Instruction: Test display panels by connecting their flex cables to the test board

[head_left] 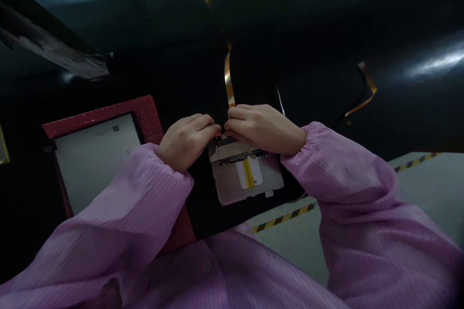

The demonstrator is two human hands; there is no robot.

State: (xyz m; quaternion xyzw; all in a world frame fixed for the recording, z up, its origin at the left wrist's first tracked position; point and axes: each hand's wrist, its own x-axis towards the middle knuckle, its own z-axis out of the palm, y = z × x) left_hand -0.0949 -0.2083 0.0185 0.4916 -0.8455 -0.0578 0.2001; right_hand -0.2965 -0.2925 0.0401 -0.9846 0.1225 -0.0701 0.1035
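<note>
A tablet-like electronic panel (231,183), with a metal back and a yellow strip on a white label, lies below my hands on the dark work surface. My left hand (190,139) is closed, its fingertips gathered at the panel's upper left edge. Beside it, my right hand (264,128) is closed in a pinch over the same upper edge. A gold flat ribbon cable (228,77) runs from beneath my right fingers away across the surface. The cable's near end and what lies under the fingertips are hidden.
At the left a red frame (155,118) surrounds a pale flat panel (99,154). A second gold ribbon cable (370,86) lies to the right. A grey bar (54,43) juts in at the upper left. Yellow-and-black tape (284,219) marks the floor beyond the table's near edge.
</note>
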